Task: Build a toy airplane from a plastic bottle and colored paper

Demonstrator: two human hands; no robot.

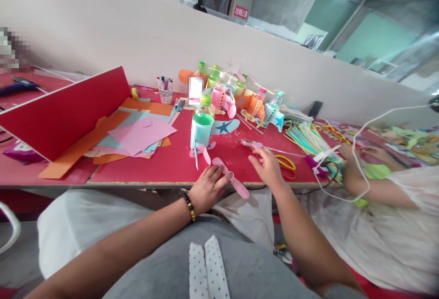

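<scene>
Near the front edge of the red table, my left hand (208, 187) has its thumb and fingers closed on a pink paper propeller (241, 187). My right hand (269, 167) is a little to the right, fingers curled together; a small pinkish bit may be between them, but I cannot make it out. Just beyond it lies a pink-handled pointed tool (252, 144), and scissors with yellow handles (286, 162) rest beside it. In front of my left hand stands a green-capped bottle (203, 125) wrapped in light blue paper, with a starred blue wing (224, 127) and pink pieces low down.
Several decorated bottle planes (257, 107) stand along the partition. Stacked coloured paper (144, 132) and a red board (68, 111) are left, with a pen cup (166, 92) behind. Pastel strips (310, 141) and a white cable (358, 152) lie right, near another person's arm (373, 180).
</scene>
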